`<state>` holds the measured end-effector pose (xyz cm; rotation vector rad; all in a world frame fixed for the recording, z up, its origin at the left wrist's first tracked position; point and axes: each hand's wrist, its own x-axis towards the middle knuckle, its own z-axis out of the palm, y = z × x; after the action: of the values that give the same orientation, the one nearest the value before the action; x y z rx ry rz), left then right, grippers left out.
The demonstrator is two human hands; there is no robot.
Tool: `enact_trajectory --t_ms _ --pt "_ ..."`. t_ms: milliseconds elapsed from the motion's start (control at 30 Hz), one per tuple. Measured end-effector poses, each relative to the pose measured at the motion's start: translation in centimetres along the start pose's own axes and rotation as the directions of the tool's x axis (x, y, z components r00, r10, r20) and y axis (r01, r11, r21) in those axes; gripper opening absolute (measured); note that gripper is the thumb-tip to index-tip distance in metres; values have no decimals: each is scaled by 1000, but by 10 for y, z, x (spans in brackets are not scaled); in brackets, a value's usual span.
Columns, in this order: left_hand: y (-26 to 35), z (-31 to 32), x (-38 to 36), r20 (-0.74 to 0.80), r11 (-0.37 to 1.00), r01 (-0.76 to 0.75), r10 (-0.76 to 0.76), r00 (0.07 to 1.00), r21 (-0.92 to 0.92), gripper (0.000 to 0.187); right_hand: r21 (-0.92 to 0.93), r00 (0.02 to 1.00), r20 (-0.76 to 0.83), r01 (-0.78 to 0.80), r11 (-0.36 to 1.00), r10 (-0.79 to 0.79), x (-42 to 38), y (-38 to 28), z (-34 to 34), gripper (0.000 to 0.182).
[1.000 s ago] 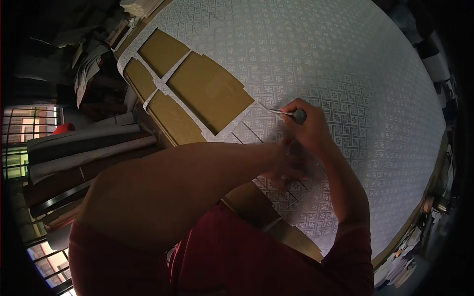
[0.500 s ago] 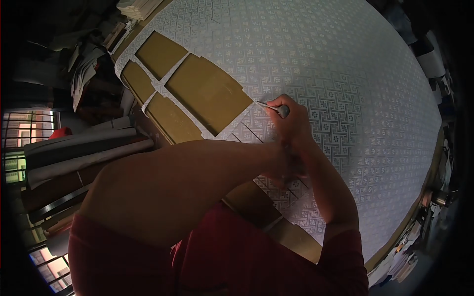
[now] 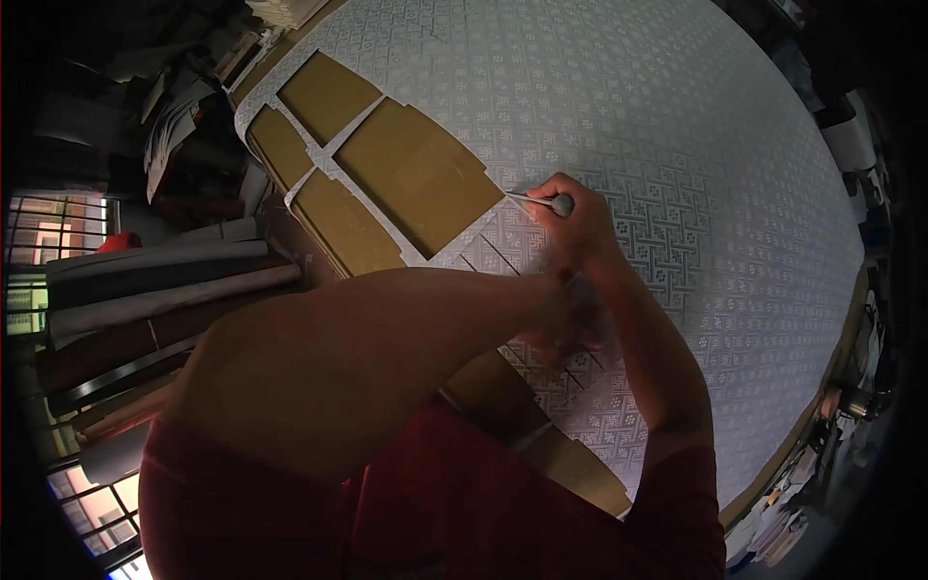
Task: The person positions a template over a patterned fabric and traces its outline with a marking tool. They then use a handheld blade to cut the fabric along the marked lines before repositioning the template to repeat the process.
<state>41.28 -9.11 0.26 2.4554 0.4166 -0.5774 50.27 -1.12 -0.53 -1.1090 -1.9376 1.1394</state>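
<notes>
My right hand (image 3: 587, 224) is closed around a slim metal pointed tool (image 3: 543, 200) with a rounded grey end; its kind I cannot tell. The tip rests at the corner of a large cut-out opening in a pale sheet with an embossed pattern (image 3: 667, 106). Through that opening shows a tan surface (image 3: 418, 174). Dark slits run across the sheet just left of the right hand. My left hand (image 3: 570, 333) is low over the sheet, beside the right wrist, smeared by motion and dim, with its fingers unclear.
More openings in the sheet show tan (image 3: 329, 97) at upper left and near my body. Rolls of material (image 3: 159, 280) lie stacked at the left, by a barred window (image 3: 63, 222). Papers (image 3: 778, 522) and a metal cup-like item (image 3: 860, 401) are along the right edge.
The view has shifted slightly. The tool's rounded end is turned a little in my right hand, while its tip stays by the opening's corner. My left hand remains blurred near the right wrist.
</notes>
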Motion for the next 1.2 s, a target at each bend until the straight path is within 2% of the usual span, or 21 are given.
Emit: enact_trajectory --t_ms 100,167,200,267,300,367,433,467,533,600,667,733,767,833,933,967,1033,1100,1133,1167,1200 --pt "1 -4 -1 63 998 37 -40 997 41 82 43 986 127 99 994 -104 30 3 -16 17" --pt "-1 1 2 79 999 25 -28 997 39 82 -10 887 456 92 996 -77 60 -4 -32 16" --pt "-1 1 1 85 999 29 -31 996 23 82 -3 884 460 90 996 -78 74 -8 -36 16" --pt "0 -2 0 91 999 39 -39 995 -2 82 -18 721 682 180 984 -119 99 -16 -40 15" --pt "2 -7 -1 143 998 59 -57 988 -7 87 -10 715 688 179 984 -123 109 -20 -40 15" --pt "2 -5 0 199 996 86 -80 977 -20 94 -122 587 807 57 991 66 125 -30 -36 16" --pt "5 -4 0 223 959 -89 29 974 267 125 -104 550 832 25 994 74 135 -34 -33 16" --pt "4 -2 -1 224 964 -86 28 974 251 125 -100 520 850 -6 995 89 137 -34 -31 16" --pt "10 -29 -19 292 879 -184 54 955 439 110 -83 474 877 -5 997 75 141 -36 -24 16" --pt "10 -39 -20 326 888 -205 67 943 411 111 -63 443 895 -1 998 56 139 -36 -14 16" --pt "8 -41 -19 356 895 -216 70 932 390 112 18 367 930 -77 997 12 129 -36 5 17" --pt "6 -32 -15 361 906 -263 136 923 331 130 73 297 953 -13 997 -66 115 -38 31 17" --pt "5 -26 -12 363 907 -266 140 921 326 130 115 264 958 24 993 -117 104 -39 48 17" --pt "-2 -2 -2 240 981 -136 100 966 135 108 156 210 960 142 978 -183 74 -61 76 18" --pt "-6 16 4 79 983 27 -13 997 -180 85 134 293 948 -6 991 -126 44 -87 76 19" --pt "-7 15 8 76 984 22 -9 997 -178 85 295 308 882 226 928 -355 49 -78 74 19" --pt "-4 -4 9 170 1000 10 -14 985 24 83 274 500 768 309 911 -401 59 -82 39 20" --pt "-2 -18 1 183 1000 7 -8 983 7 83 206 748 585 235 950 -312 58 -82 1 20" --pt "-3 -21 -1 197 1000 13 -11 980 -9 83 194 760 574 234 953 -304 51 -74 -11 20" --pt "-3 -25 -3 200 1000 -2 1 980 7 83 170 877 374 254 952 -301 43 -64 -20 19" --pt "-6 -25 -3 199 998 -32 22 980 48 81 141 945 151 270 952 -291 33 -55 -29 19"
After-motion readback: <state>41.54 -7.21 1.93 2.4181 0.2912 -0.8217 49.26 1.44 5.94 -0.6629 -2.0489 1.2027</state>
